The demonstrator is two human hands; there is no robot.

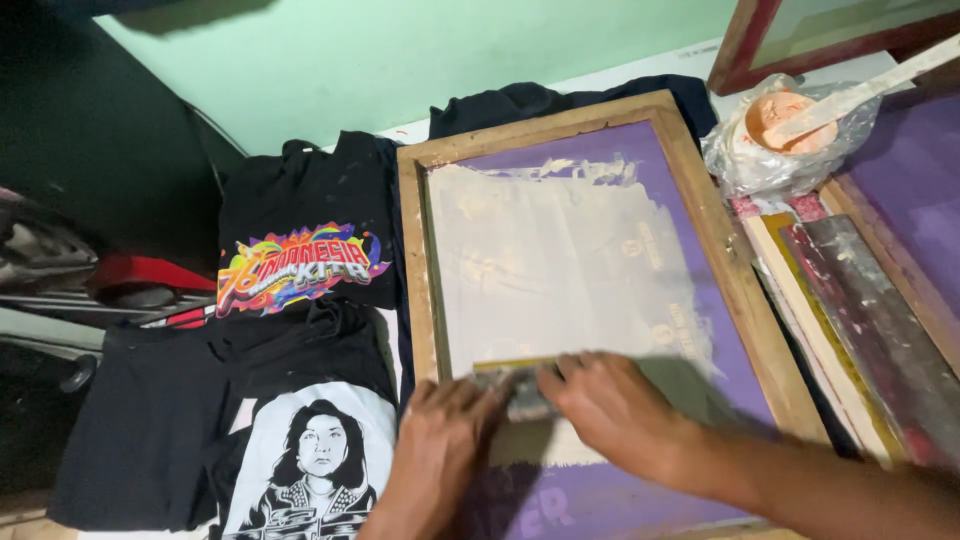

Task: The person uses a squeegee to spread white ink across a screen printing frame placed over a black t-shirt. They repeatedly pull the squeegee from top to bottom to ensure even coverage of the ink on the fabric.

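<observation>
A grey, paint-smeared squeegee (512,385) lies across the wood-framed purple printing screen (570,290), at the near edge of a white ink patch. The left hand (440,450) and right hand (615,410) both grasp it, one at either end.

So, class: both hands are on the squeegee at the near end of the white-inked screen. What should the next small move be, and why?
Probably lift the squeegee off the mesh and set it aside. The left hand and right hand press it at the near end of the wooden-framed screen, and white ink already coats the mesh behind it, so the pull looks nearly complete.
</observation>
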